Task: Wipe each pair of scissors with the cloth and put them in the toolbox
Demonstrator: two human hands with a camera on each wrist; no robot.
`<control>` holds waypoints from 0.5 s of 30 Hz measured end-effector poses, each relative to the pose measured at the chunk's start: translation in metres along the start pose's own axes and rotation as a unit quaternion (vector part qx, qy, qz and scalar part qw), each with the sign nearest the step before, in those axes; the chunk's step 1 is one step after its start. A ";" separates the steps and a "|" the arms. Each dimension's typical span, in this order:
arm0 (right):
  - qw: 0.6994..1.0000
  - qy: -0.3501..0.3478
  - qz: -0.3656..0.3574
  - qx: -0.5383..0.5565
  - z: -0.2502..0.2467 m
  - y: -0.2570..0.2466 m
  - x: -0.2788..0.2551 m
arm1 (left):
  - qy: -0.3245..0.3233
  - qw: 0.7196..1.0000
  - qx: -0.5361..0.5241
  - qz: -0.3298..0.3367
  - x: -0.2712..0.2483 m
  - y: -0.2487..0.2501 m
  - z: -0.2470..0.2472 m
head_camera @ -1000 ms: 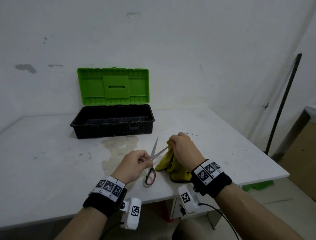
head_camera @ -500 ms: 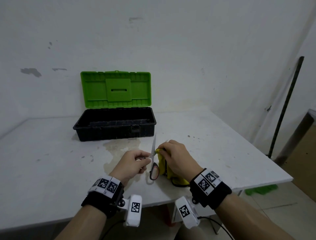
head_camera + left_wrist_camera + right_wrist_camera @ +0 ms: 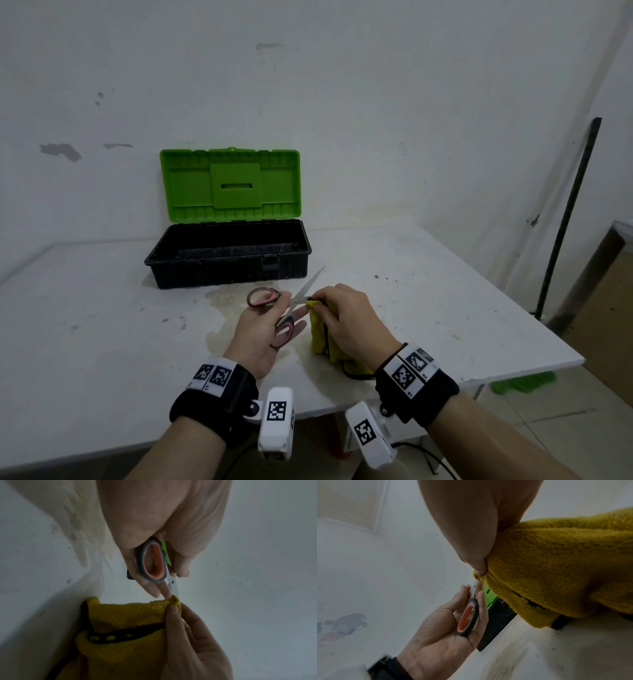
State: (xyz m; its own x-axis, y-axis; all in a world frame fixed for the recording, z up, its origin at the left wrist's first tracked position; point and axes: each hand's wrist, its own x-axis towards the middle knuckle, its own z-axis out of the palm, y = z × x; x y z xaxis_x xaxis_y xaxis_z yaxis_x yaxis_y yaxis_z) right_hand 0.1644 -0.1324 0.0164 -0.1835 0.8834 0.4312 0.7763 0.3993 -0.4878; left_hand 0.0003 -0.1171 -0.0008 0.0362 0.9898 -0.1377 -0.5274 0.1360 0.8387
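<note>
The steel scissors with red-and-black loop handles are seen in the head view above the white bench, in front of the open black toolbox with a green lid. They are held in the left hand, blades open and pointing up and away. The folded mustard-yellow terry cloth is pinched by the right hand around the nearer blade close to the pivot; its lower end appears to rest on the bench.

In the left wrist view, one handle loop is lodged against the partly curled fingers of the left hand, and only a short length of bare blade shows between pivot and cloth. The thumb of the right hand is pressed into the fold.

In the right wrist view, the same pinch is seen from below; the wrapped blade is hidden.

For a good wipe, the cloth is best drawn from pivot to tip with steady pressure, skin kept behind the fabric and off the edge, and the handles held still. The second blade probably needs the same pass.
</note>
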 end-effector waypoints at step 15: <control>0.996 0.063 -0.053 -0.028 0.015 -0.013 -0.001 | 0.033 0.995 0.078 0.060 0.000 -0.013 0.003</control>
State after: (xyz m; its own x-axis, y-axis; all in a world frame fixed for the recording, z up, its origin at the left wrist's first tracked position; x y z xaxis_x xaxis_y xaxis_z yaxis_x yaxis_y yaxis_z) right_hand 0.1457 -0.1348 0.0105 -0.1916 0.7983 0.5710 0.7903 0.4704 -0.3925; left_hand 0.0097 -0.1192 -0.0097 -0.0778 0.9950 -0.0620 -0.3868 0.0272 0.9218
